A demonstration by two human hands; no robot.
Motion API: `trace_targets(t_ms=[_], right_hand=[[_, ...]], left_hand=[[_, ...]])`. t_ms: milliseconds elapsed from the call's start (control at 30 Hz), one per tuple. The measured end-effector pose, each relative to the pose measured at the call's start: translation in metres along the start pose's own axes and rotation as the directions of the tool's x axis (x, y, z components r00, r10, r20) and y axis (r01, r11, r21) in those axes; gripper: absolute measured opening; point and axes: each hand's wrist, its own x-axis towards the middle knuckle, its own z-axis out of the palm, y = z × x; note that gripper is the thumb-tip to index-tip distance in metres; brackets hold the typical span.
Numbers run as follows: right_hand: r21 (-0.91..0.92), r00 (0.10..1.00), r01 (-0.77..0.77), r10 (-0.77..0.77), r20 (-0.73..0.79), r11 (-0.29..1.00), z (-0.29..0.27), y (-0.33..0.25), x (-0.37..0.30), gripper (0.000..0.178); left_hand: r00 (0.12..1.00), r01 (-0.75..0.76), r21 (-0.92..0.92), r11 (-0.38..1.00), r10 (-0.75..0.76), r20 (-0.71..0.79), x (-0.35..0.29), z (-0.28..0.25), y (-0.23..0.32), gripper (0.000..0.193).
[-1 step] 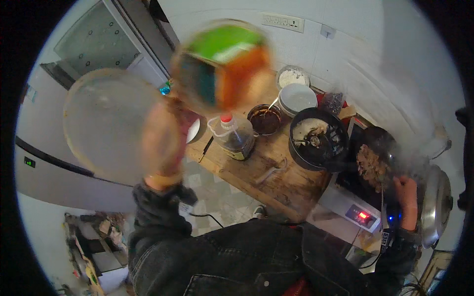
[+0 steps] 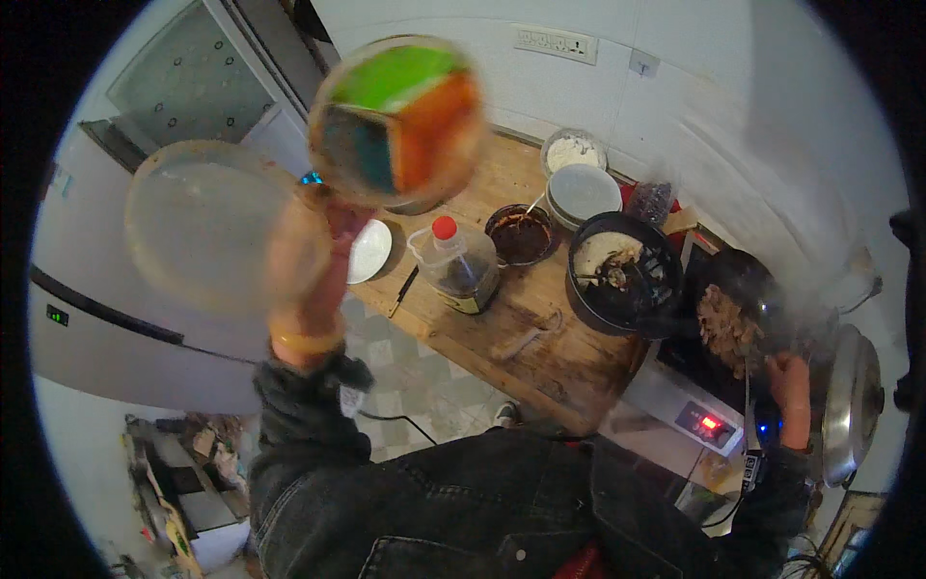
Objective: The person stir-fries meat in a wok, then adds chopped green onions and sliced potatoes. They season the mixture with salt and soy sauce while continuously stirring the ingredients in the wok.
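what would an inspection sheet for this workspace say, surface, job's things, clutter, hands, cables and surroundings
surface: wooden table, stained dark in places
job's things: browned food in a dark pan on the cooker, red display lit; translucent disc and round multicoloured thing, both blurred
clutter: red-capped jug, black pot, stacked bowls, white plate
hands: left hand raised at the disc's edge, right hand beside the pan; both grips unclear
cables: black cable over the tiled floor
surroundings: white wall with socket strip; metal lid on edge at right
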Motion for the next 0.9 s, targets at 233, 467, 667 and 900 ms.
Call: trace_targets(t_ms=[233,467,667,900], right_hand=[[-0.318,0.985,-0.013,0.067,0.161,0.948,0.084,0.082,0.011,0.026],[-0.581,0.940,0.340,-0.289,0.182,0.740,0.087,0.122,0.000,0.016],[-0.034,0.950,-0.279,0.281,0.137,0.960,-0.007,0.070,-0.033,0.031],[-0.225,0.962,-0.085,0.138,0.234,0.971,0.025,0.062,-0.009,0.030]], left_hand=[[0.896,0.274,0.008,0.962,-0.252,-0.365,0.032,-0.119,-0.041,0.021],[0.762,0.611,-0.014,0.792,-0.593,-0.262,0.065,-0.195,-0.167,0.023],[0.699,0.715,-0.029,0.699,-0.714,0.035,0.096,-0.258,-0.258,0.015],[0.596,0.802,-0.094,0.589,-0.799,0.078,0.093,-0.305,-0.326,0.026]])
